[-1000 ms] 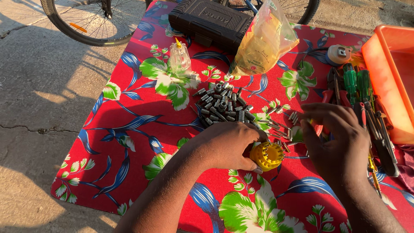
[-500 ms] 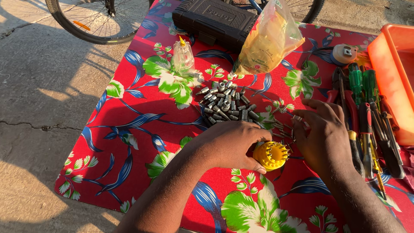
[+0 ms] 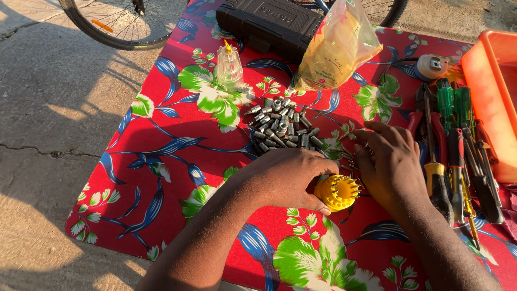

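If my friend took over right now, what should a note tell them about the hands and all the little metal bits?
Left hand: closed around the round yellow bit holder, steadying it on the red flowered cloth.
Right hand: palm down, fingers spread over loose bits just above the holder; whether it pinches one cannot be seen.
Things: a pile of metal bits and sockets lies behind the hands; screwdrivers and pliers lie to the right, beside the orange tray.
Done: the holder has bits standing in many of its holes.
Left: the pile is still loose on the cloth.
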